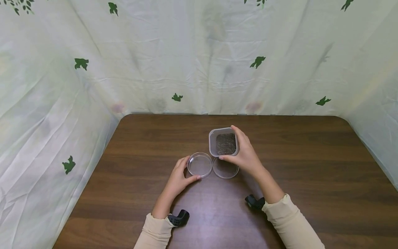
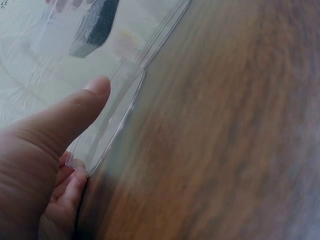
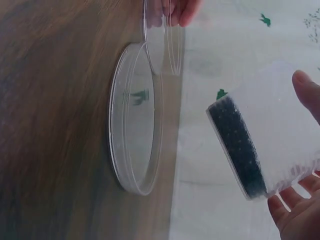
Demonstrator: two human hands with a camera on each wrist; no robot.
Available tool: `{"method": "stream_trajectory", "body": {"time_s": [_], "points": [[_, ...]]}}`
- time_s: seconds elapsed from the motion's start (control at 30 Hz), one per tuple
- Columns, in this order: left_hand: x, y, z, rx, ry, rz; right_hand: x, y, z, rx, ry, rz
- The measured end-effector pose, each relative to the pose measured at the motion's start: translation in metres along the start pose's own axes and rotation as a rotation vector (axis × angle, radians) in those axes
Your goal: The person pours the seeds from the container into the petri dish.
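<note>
Tub (image 1: pixel 212 142) is hovering mouth-up, tilted, over the right dish (image 1: pixel 226 170); squarish, its long axis is escaping me. I'm seeing the right hand (image 1: pixel 247 157) gripping it, thumb and fingers wide apart; the left hand (image 1: pixel 176 180) is spanning the left dish (image 1: pixel 200 166) likewise. I'm counting one tub, two dishes, table (image 1: pixel 298 155) stretching widely sideways.

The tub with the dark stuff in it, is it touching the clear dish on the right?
Apart. The right wrist view shows it: the tub is off the right-hand dish, with curtain plainly visible in the gap between them.
</note>
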State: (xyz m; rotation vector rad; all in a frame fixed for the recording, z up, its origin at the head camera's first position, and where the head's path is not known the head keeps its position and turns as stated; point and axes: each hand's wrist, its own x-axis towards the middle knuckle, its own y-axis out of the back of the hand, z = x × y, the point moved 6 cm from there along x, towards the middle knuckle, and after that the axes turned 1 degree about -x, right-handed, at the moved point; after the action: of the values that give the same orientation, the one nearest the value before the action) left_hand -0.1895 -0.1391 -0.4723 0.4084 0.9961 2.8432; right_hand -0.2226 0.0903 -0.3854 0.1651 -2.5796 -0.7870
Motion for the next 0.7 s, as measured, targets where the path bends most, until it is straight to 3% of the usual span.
{"method": "stream_trajectory", "body": {"time_s": [0.37, 0.7], "points": [[0.000, 0.000, 0.000, 0.006, -0.002, -0.002, 0.007, -0.015, -0.017, -0.140, 0.272, 0.002], [0.000, -0.001, -0.002, 0.010, 0.007, -0.006, 0.005, -0.027, -0.024, -0.273, 0.324, -0.045]]}}
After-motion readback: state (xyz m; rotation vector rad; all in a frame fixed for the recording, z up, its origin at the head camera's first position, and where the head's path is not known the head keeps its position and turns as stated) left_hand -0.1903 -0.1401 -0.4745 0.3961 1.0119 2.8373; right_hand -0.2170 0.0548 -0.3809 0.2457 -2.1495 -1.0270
